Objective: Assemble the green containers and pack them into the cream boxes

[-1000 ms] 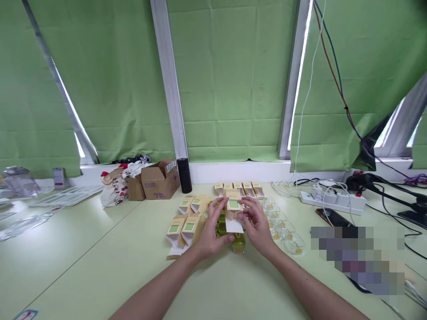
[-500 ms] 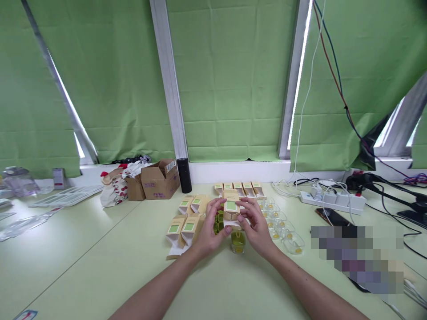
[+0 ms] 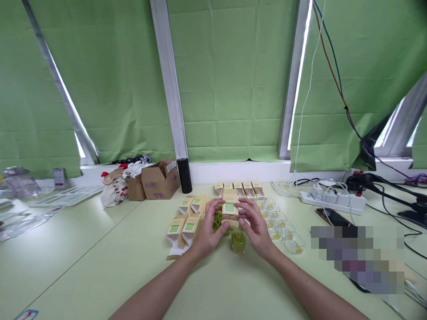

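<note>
Between my two hands is a small kraft cardboard box (image 3: 230, 209) with a green square on its face. My left hand (image 3: 212, 224) has its fingers on the box's left side. My right hand (image 3: 255, 222) grips its right side, fingertips near the top corner. Just below the box stands a small clear jar with green contents (image 3: 238, 242) on the table. More green jars (image 3: 218, 220) are partly hidden behind my left hand. Similar kraft boxes (image 3: 189, 227) with white flaps stand at the left.
Another row of kraft boxes (image 3: 247, 189) stands behind my hands. Several clear containers with yellow spots (image 3: 283, 229) lie on the right. Farther right are a phone (image 3: 333, 217) and a white power strip (image 3: 333, 200) with cables. A brown carton (image 3: 160, 182) and a black cylinder (image 3: 184, 175) stand back left.
The white flap at the bottom of the held box has folded in, and a kraft edge now shows there. The box has shifted slightly left; the jar below has not moved.
</note>
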{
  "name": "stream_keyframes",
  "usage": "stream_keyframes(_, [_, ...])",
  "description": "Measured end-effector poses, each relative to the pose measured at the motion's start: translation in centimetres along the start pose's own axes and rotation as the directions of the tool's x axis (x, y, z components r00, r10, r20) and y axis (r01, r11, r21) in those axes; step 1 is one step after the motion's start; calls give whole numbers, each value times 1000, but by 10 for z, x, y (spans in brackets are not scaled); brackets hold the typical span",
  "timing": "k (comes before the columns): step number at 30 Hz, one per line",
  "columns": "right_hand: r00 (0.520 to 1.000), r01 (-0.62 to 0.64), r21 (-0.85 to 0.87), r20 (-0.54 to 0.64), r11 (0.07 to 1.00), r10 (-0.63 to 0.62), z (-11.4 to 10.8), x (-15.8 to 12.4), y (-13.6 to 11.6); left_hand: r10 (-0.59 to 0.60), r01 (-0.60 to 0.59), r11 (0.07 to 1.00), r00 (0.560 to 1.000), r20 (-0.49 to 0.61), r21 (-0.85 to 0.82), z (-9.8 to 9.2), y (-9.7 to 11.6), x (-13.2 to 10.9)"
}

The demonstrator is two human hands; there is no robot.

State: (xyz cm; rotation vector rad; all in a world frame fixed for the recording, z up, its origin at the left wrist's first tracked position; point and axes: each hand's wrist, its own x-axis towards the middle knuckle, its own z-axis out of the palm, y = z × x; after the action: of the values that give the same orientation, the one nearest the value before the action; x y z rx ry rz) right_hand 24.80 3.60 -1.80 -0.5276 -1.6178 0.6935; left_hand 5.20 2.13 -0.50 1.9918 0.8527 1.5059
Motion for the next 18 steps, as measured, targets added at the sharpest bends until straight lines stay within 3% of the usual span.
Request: stream_keyframes(18, [999,36,5,15,999,-36,2,-1,0,-26,26,1000,999,-39,17,0,-3,-1])
